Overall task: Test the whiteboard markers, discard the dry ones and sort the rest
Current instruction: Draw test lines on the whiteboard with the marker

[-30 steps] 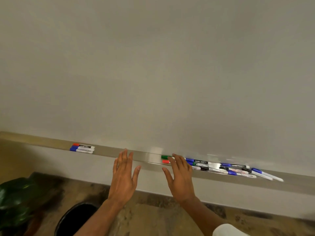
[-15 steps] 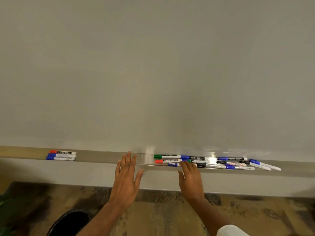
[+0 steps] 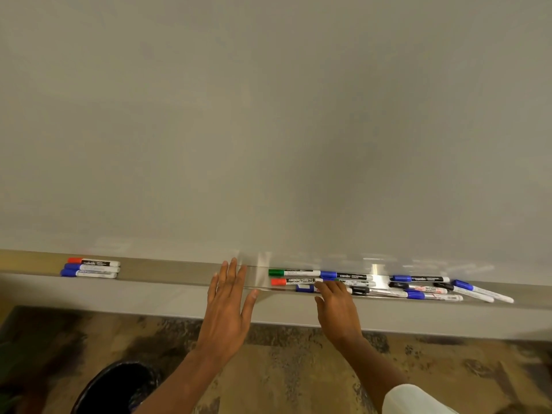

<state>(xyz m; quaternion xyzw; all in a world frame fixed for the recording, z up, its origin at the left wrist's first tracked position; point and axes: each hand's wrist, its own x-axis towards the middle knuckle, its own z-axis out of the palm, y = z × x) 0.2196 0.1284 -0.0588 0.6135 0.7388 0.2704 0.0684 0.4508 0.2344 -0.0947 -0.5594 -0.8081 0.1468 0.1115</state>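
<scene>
Mostly the markers lie in a loose pile point(image 3: 424, 289) on the right half of the metal tray point(image 3: 179, 271) that runs along the foot of the whiteboard point(image 3: 268, 115). At the pile's left end a green-capped marker point(image 3: 292, 272) lies nearest the board, lengthwise along the tray, with a red-capped marker point(image 3: 291, 281) just in front of it and parallel. A blue-capped marker point(image 3: 346, 275) with a black label follows end to end on the green one's right. Further right, blue and black ones overlap at slight angles, and two white-barrelled blue-capped markers point(image 3: 478, 291) at the far end lie slanted, their tails reaching the tray's front lip.

The right hand point(image 3: 337, 309) reaches over that lip, palm down, its fingers fairly straight and their tips touching the markers just right of the red-capped one. A short blue marker point(image 3: 304, 288) shows beside its fingertips, partly hidden. No finger plainly curls round anything.

The left hand point(image 3: 227, 300) is flat and spread, fingers straight, held over a bare stretch of tray left of the pile and holding nothing.

Well apart, towards the tray's left end, a set of three markers point(image 3: 92, 267) lies neatly side by side: one red cap at the back, two blue caps in front.

Below, a round black bin point(image 3: 116, 389) stands on the mottled brown floor point(image 3: 298, 369), under the left forearm. A white sleeve point(image 3: 415, 398) covers the right arm.
</scene>
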